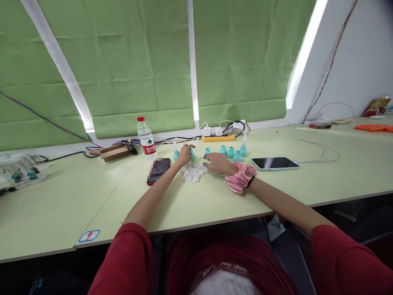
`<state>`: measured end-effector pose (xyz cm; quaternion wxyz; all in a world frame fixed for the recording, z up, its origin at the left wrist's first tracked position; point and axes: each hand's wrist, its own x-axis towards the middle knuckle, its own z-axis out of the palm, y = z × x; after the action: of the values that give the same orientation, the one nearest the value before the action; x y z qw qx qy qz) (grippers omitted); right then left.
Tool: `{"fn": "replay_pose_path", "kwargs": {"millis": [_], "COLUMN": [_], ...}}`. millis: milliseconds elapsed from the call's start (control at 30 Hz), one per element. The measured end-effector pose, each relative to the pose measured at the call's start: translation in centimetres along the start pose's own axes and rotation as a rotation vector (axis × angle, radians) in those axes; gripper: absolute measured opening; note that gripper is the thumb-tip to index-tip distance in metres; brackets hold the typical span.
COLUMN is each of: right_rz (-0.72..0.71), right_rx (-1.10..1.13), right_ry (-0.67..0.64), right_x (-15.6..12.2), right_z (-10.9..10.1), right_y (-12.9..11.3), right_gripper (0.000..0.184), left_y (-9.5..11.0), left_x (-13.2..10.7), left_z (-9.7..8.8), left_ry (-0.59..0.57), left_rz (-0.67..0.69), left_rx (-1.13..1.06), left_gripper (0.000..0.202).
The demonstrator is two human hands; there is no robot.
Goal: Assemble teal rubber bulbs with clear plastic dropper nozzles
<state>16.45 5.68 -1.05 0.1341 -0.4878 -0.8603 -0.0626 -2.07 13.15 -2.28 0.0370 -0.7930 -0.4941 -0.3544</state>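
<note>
My left hand [185,155] reaches forward and closes round a small teal bottle [192,154] on the pale green table [92,196]. Another teal bottle [176,155] stands just left of that hand. My right hand [218,162] lies flat on the table with its fingers stretched toward a heap of small white caps [193,172]. A pink scrunchie [239,177] sits on my right wrist. Several more teal bottles [231,152] stand in a loose row beyond my right hand.
A water bottle [146,143] stands at the back left, a red phone [158,170] lies beside my left forearm, and a second phone [274,163] lies to the right on a white cable. A yellow power strip [218,138] and wooden blocks [114,152] line the window.
</note>
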Motion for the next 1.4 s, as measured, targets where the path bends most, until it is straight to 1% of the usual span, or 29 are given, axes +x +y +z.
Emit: {"fn": "replay_pose_path", "kwargs": {"millis": [33, 133, 200, 233, 300, 367, 433, 500, 600, 667, 733, 800, 900, 967, 1067, 1133, 1200, 1300, 1400], "right_rz": [0.013, -0.112, -0.168, -0.165, -0.110, -0.044, -0.003, 0.040, 0.137, 0.181, 0.193, 0.163, 0.042, -0.024, -0.087, -0.116, -0.148, -0.206, -0.210], "right_rx": [0.003, 0.061, 0.078, 0.073, 0.039, -0.003, -0.033, -0.055, -0.093, -0.113, -0.121, -0.119, -0.077, -0.036, 0.009, 0.013, 0.020, 0.091, 0.172], "right_ry": [-0.055, -0.229, -0.265, -0.257, -0.212, -0.169, -0.167, -0.191, -0.191, -0.173, -0.156, -0.132, -0.153, -0.192, -0.192, -0.132, -0.056, 0.050, 0.199], "right_x": [0.0, -0.2, -0.4, -0.5, -0.5, -0.5, -0.5, -0.5, -0.4, -0.3, -0.2, -0.2, -0.2, -0.2, 0.0, 0.1, 0.2, 0.0, -0.7], "right_z": [-0.4, -1.4, -1.7, -1.8, -2.0, -2.1, -2.3, -2.5, -2.8, -2.9, -2.8, -2.6, -2.0, -1.4, -0.8, -0.5, -0.3, 0.3, 1.3], "right_y": [0.8, 3.0, 4.1, 4.5, 5.1, 5.5, 5.8, 6.1, 6.6, 6.8, 6.8, 6.7, 6.6, 6.6, 6.5, 6.0, 4.9, 2.3, -0.4], "right_gripper": [0.041, 0.040, 0.035, 0.033, 0.031, 0.030, 0.030, 0.030, 0.029, 0.027, 0.026, 0.027, 0.032, 0.031, 0.020, 0.018, 0.018, 0.020, 0.028], "left_y": [0.0, 0.3, 1.0, 1.4, 2.5, 3.8, 5.0, 5.9, 6.7, 6.7, 6.6, 6.4, 6.6, 6.9, 7.4, 7.5, 7.5, 7.4, 7.2], "left_x": [-0.2, -1.2, -2.3, -2.9, -4.4, -5.8, -6.8, -7.4, -7.7, -7.8, -7.8, -7.9, -8.3, -8.9, -10.0, -10.5, -10.6, -10.2, -9.9], "left_z": [-0.2, -0.7, -1.0, -1.2, -1.5, -1.8, -2.1, -2.5, -2.9, -3.0, -3.1, -3.1, -3.6, -4.1, -4.6, -4.4, -3.8, -2.8, -2.9], "left_ry": [-0.012, -0.015, 0.001, 0.009, 0.007, -0.055, -0.143, -0.210, -0.269, -0.281, -0.253, -0.208, -0.180, -0.222, -0.363, -0.430, -0.428, -0.346, -0.270], "left_rz": [0.007, 0.025, 0.004, -0.025, -0.109, -0.206, -0.267, -0.278, -0.257, -0.235, -0.209, -0.186, -0.151, -0.114, -0.086, -0.095, -0.103, -0.140, -0.187], "left_rx": [-0.012, -0.040, -0.021, 0.003, 0.069, 0.130, 0.194, 0.229, 0.226, 0.205, 0.178, 0.152, 0.116, 0.114, 0.152, 0.160, 0.161, 0.166, 0.132], "left_gripper": [0.042, 0.043, 0.043, 0.044, 0.050, 0.058, 0.058, 0.052, 0.041, 0.035, 0.030, 0.030, 0.037, 0.045, 0.067, 0.074, 0.068, 0.055, 0.049]}}
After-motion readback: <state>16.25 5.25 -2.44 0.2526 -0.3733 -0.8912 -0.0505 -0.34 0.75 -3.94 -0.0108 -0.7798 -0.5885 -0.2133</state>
